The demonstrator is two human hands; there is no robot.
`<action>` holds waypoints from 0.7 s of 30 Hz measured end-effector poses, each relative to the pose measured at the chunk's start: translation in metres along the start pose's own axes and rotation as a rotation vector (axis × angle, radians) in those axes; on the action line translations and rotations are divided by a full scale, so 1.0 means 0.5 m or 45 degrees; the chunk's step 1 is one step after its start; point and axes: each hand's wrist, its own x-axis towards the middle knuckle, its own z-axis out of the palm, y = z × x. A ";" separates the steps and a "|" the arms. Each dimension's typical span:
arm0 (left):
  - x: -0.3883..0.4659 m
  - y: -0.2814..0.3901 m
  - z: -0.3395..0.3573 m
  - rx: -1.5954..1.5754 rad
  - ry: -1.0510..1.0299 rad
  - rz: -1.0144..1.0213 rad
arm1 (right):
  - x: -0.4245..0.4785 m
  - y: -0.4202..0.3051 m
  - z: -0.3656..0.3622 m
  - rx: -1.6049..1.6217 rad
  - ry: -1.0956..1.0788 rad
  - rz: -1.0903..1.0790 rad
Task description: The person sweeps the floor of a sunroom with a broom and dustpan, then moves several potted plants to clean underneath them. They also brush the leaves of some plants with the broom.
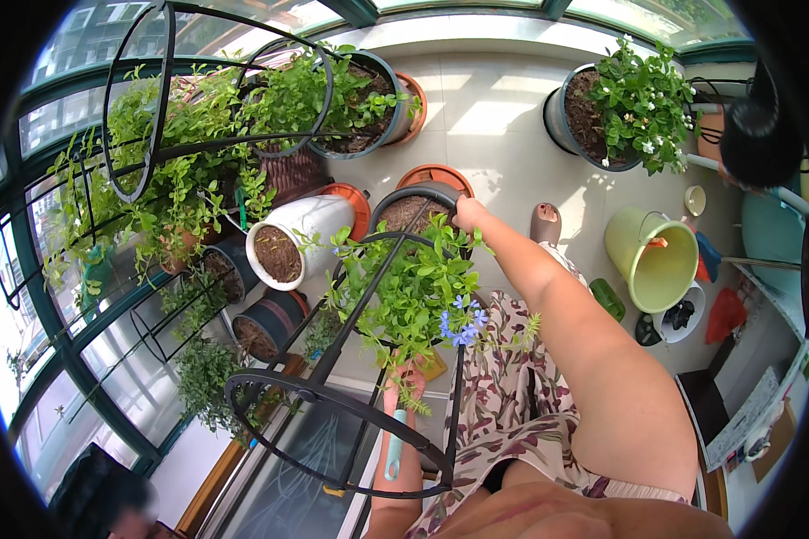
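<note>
A leafy plant with a cluster of pale blue flowers grows inside a black ring plant support, out of a round pot of brown soil. At the pot's right rim is my right hand, its fingers curled at the edge; most of them are hidden. My left hand is low among the stems, at the near side of the plant, partly covered by leaves. A light blue tool handle with a hanging hole lies along the left wrist, and that hand is closed on it.
A white pot, a dark pot and trellised plants crowd the left. Farther off are a large planter and a white-flowered shrub. A yellow-green bucket and a green bottle are at the right, past my foot.
</note>
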 end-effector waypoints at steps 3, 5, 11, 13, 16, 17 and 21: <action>-0.059 0.046 -0.008 0.246 -0.026 0.095 | -0.047 -0.045 0.030 0.238 -0.104 0.048; -0.031 0.038 0.027 0.273 0.054 0.079 | -0.013 0.067 0.018 0.255 0.139 0.007; -0.017 0.064 0.073 0.443 -0.087 -0.089 | -0.007 0.295 0.029 1.216 0.402 0.090; -0.023 0.073 0.085 0.472 -0.051 -0.093 | -0.054 0.318 0.011 1.501 0.425 0.143; -0.013 0.093 0.071 0.555 -0.099 -0.105 | -0.110 0.329 -0.012 1.817 0.449 0.136; -0.007 0.095 0.070 0.619 -0.106 -0.094 | -0.122 0.333 -0.021 1.890 0.452 0.123; 0.010 0.085 0.086 0.770 -0.100 -0.041 | -0.156 0.332 -0.032 2.097 0.465 0.060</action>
